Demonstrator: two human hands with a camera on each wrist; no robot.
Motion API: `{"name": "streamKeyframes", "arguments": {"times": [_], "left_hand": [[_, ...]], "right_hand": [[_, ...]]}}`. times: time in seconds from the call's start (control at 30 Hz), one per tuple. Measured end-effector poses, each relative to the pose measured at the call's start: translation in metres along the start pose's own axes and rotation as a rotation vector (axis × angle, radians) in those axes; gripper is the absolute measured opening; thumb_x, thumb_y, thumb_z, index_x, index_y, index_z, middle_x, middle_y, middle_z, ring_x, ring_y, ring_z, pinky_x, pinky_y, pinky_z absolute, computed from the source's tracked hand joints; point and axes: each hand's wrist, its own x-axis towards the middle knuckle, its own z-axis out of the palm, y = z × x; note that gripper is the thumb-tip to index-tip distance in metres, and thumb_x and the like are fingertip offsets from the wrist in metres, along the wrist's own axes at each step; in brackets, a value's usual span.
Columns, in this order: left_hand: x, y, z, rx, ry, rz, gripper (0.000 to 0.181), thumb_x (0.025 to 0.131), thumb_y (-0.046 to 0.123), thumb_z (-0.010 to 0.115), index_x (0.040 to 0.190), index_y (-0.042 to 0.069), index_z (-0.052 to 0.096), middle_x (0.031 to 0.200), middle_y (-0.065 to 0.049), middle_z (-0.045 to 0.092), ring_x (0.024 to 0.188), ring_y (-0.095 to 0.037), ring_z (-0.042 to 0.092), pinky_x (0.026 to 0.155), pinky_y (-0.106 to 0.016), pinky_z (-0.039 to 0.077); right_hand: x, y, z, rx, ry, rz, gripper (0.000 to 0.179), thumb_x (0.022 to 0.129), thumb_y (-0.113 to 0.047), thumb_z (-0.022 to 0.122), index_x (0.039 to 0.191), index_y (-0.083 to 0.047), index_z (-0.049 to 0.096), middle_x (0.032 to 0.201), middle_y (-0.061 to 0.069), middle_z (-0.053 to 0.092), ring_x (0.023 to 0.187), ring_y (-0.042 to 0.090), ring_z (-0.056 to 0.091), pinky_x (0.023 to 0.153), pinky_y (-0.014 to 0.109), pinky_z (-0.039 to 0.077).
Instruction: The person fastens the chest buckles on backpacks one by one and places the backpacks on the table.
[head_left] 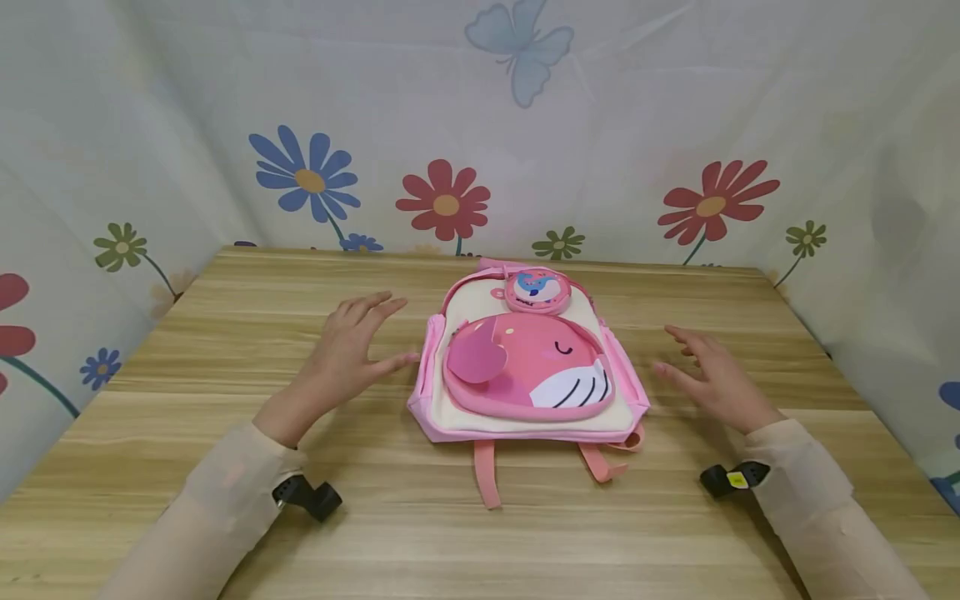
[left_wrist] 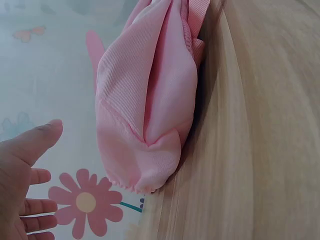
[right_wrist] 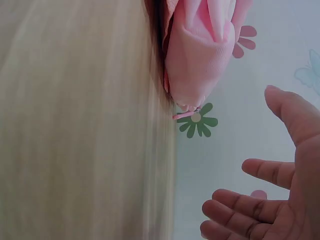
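Note:
A pink and cream child's backpack (head_left: 525,425) lies on the table with its front up. Its front pocket (head_left: 517,367) carries a whale face with a loose pink fin flap, and a small round whale pouch (head_left: 537,290) sits near the top. My left hand (head_left: 345,350) hovers beside the bag's left side, fingers spread, thumb close to the side pocket (left_wrist: 135,105). On the other side, my right hand (head_left: 712,379) is held apart from the bag, fingers loosely extended. Neither hand holds anything.
Two pink straps (head_left: 486,475) stick out from the bag's bottom edge toward me. The wooden table (head_left: 420,550) ends at a hanging white cloth (head_left: 600,125) printed with flowers and a butterfly. A dark camera is strapped to each wrist.

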Motion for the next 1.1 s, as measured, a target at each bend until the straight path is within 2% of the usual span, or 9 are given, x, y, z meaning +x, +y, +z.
{"name": "streamKeyframes", "arguments": {"times": [0.17,0.43,0.7,0.87,1.1], "left_hand": [[-0.001,0.004,0.001,-0.077,0.005,-0.001,0.073,0.079,0.036,0.078,0.138,0.006,0.048,0.144,-0.020,0.044,0.132,-0.039,0.039,0.108,-0.061,0.033],[0.000,0.012,0.005,-0.185,-0.111,-0.059,0.072,0.083,0.037,0.074,0.140,0.006,0.046,0.142,-0.018,0.047,0.134,-0.036,0.040,0.110,-0.058,0.034],[-0.001,0.018,0.011,-0.250,-0.156,-0.088,0.070,0.083,0.036,0.074,0.141,0.009,0.046,0.138,-0.016,0.050,0.121,-0.032,0.051,0.098,-0.053,0.047],[-0.002,0.019,0.014,-0.278,-0.183,-0.110,0.074,0.081,0.037,0.076,0.142,0.009,0.044,0.137,-0.015,0.052,0.120,-0.032,0.052,0.097,-0.051,0.048],[-0.002,0.022,0.016,-0.290,-0.237,-0.142,0.076,0.079,0.039,0.077,0.140,0.007,0.046,0.139,-0.014,0.051,0.122,-0.032,0.052,0.099,-0.050,0.048]], "right_hand": [[0.000,-0.005,0.002,0.042,0.012,-0.003,0.072,0.095,-0.042,0.056,0.150,-0.005,0.027,0.139,0.028,0.043,0.123,0.044,0.044,0.099,0.063,0.040],[-0.001,-0.018,0.008,0.137,0.034,-0.068,0.059,0.097,-0.031,0.057,0.144,-0.001,0.037,0.130,0.025,0.051,0.113,0.039,0.053,0.096,0.057,0.047],[-0.004,-0.034,0.015,0.200,0.008,-0.118,0.054,0.097,-0.029,0.057,0.141,-0.002,0.041,0.128,0.021,0.053,0.111,0.034,0.055,0.094,0.055,0.049],[-0.006,-0.041,0.019,0.230,-0.030,-0.142,0.054,0.096,-0.030,0.057,0.141,-0.003,0.042,0.127,0.019,0.055,0.113,0.034,0.056,0.095,0.054,0.049],[-0.006,-0.047,0.023,0.211,-0.055,-0.153,0.058,0.095,-0.032,0.059,0.143,-0.005,0.040,0.127,0.017,0.056,0.111,0.032,0.056,0.093,0.050,0.051]]}}
